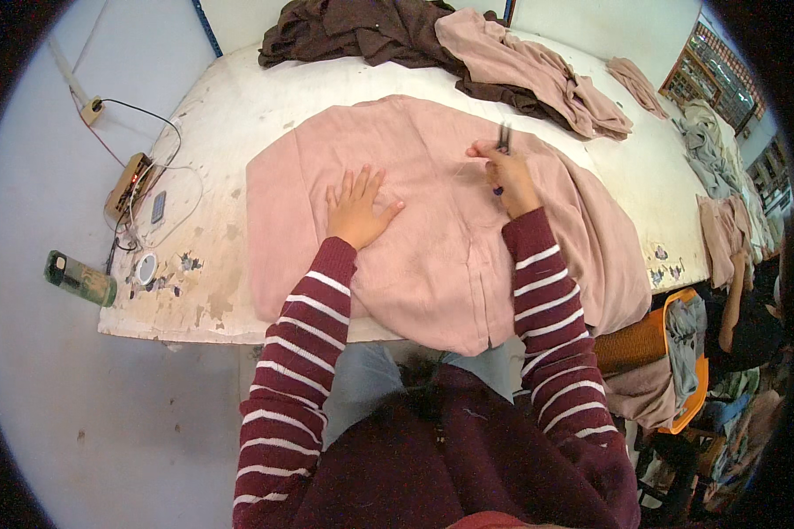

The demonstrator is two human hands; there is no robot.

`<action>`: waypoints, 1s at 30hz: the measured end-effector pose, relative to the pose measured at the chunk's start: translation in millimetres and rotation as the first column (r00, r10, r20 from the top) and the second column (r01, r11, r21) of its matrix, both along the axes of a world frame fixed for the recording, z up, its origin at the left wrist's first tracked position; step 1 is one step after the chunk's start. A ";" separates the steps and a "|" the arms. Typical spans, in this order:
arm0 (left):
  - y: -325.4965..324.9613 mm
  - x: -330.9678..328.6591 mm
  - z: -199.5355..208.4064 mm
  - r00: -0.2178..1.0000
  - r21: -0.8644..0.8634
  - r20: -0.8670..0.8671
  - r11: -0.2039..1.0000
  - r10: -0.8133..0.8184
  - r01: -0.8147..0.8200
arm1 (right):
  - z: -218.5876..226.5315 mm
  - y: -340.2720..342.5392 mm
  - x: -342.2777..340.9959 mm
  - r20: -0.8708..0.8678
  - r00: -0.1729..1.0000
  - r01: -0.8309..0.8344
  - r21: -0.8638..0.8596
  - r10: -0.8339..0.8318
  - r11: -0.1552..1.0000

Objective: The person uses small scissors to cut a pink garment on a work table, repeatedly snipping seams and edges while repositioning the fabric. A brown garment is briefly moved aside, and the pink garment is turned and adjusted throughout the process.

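A pink garment lies spread over the near part of the table, with a seam running down its middle and its lower edge hanging toward me. My left hand rests flat on its left half, fingers spread. Above the right half, my right hand is closed around small scissors; their dark blades point away from me and look blurred. A dark blue bit of the handle shows below the fingers. Whether the blades touch the cloth I cannot tell.
Dark brown cloth and more pink cloth are heaped at the table's far side. Left are a power strip with cables, a tape roll and a green bottle. An orange crate of cloth and another person's arm are at right.
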State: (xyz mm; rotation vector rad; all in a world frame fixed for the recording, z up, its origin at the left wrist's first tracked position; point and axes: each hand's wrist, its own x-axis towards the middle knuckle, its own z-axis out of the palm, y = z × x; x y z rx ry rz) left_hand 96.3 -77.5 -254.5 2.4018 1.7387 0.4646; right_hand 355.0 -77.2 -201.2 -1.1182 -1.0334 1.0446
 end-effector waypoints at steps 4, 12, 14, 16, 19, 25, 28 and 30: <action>-0.8 -0.5 -4.8 1.000 -0.015 0.003 1.000 0.014 -0.014 | 26.2 -18.7 7.8 -0.054 0.994 -0.096 0.053 0.099 0.994; -0.2 -0.4 -6.0 0.999 0.059 -0.037 0.998 0.015 -0.012 | 52.4 -57.5 69.4 0.076 0.915 0.362 0.282 -0.397 0.889; -0.1 -0.2 -7.9 0.999 0.090 -0.029 0.996 0.013 -0.011 | 65.2 -80.9 124.2 -0.019 0.803 0.568 0.324 -0.595 0.757; 1.8 0.5 -5.5 0.999 0.087 -0.038 0.996 0.027 -0.024 | 69.4 -120.6 179.9 0.015 0.560 0.756 0.398 -0.828 0.519; -2.8 -2.7 12.0 0.977 0.264 0.197 0.964 -0.077 0.023 | 58.5 -187.2 234.6 0.256 -0.162 0.656 0.749 -0.953 0.090; -117.1 4.9 49.1 0.742 0.542 0.326 0.759 -0.585 0.360 | -14.9 -296.2 168.3 0.472 0.414 0.757 0.297 -0.779 0.582; -196.3 39.3 22.1 0.681 0.444 0.337 0.747 -0.651 0.494 | -43.2 -315.6 92.0 0.449 0.875 0.271 -0.144 -0.181 0.952; -222.1 59.7 -1.8 0.781 0.514 0.196 0.741 -0.593 0.433 | -55.3 -311.3 49.7 0.257 0.956 -0.049 -0.340 0.142 0.939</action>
